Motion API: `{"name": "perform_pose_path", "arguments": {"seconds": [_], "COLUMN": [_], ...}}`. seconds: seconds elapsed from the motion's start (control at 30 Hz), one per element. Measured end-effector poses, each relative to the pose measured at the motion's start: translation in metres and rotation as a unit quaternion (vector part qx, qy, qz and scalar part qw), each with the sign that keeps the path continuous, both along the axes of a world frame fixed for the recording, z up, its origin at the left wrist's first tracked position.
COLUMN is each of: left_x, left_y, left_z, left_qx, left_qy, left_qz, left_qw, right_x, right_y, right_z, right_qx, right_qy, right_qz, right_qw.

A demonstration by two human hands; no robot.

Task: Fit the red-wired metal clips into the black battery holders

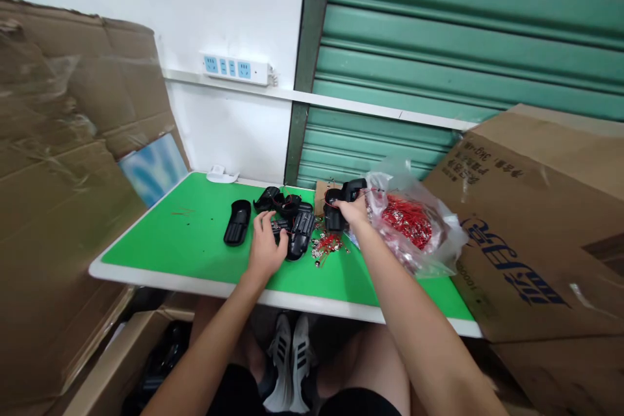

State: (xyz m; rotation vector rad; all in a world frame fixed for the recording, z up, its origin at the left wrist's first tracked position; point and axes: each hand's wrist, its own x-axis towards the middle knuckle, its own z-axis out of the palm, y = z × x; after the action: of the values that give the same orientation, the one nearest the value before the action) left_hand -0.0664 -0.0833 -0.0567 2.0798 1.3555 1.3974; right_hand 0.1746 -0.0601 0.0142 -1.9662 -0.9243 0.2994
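Observation:
My right hand grips a black plastic shell, with the thumb lying over its top. Another dark shell is against it, and a thin red wire crosses between them. My left hand rests low over the table with thumb and fingers apart, beside a cluster of black shells. One ribbed shell lies just right of its thumb; whether the fingertips touch the pieces behind them I cannot tell. To the left, a single black shell lies apart. Small metal contacts with red wires are scattered between the hands.
A clear plastic bag of red-wired metal parts stands open at the right of the green table. Cardboard boxes flank both sides, the right one close to the bag. A power strip is on the wall; a white piece lies at the back edge.

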Motion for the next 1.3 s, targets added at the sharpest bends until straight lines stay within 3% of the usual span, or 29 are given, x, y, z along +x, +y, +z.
{"name": "perform_pose_path", "arguments": {"seconds": [0.2,0.27,0.33,0.4,0.47,1.0,1.3], "left_x": [-0.001,0.0,0.002,0.005,0.008,0.01,0.011], "left_y": [-0.01,-0.016,-0.021,-0.023,-0.023,-0.021,-0.022], "left_z": [0.009,0.011,0.012,0.012,0.011,0.008,0.008], "left_qx": [0.049,0.09,0.12,0.126,0.111,0.078,0.142], "left_qy": [0.06,0.082,0.126,0.175,0.202,0.2,0.216], "left_qz": [0.02,-0.022,-0.102,-0.176,-0.206,-0.128,-0.081], "left_qw": [0.997,0.992,0.979,0.961,0.951,0.968,0.963], "right_x": [-0.024,-0.035,-0.043,-0.048,-0.049,-0.046,-0.043], "right_y": [0.008,0.006,0.003,-0.001,-0.003,-0.02,-0.032], "right_z": [0.006,0.007,0.007,0.006,0.004,-0.008,-0.009], "right_qx": [-0.093,-0.105,-0.104,-0.096,-0.085,0.019,0.05], "right_qy": [-0.058,-0.087,-0.118,-0.146,-0.165,-0.11,-0.165], "right_qz": [-0.021,-0.013,-0.004,0.0,0.0,-0.001,-0.01], "right_qw": [0.994,0.991,0.988,0.985,0.983,0.994,0.985]}}
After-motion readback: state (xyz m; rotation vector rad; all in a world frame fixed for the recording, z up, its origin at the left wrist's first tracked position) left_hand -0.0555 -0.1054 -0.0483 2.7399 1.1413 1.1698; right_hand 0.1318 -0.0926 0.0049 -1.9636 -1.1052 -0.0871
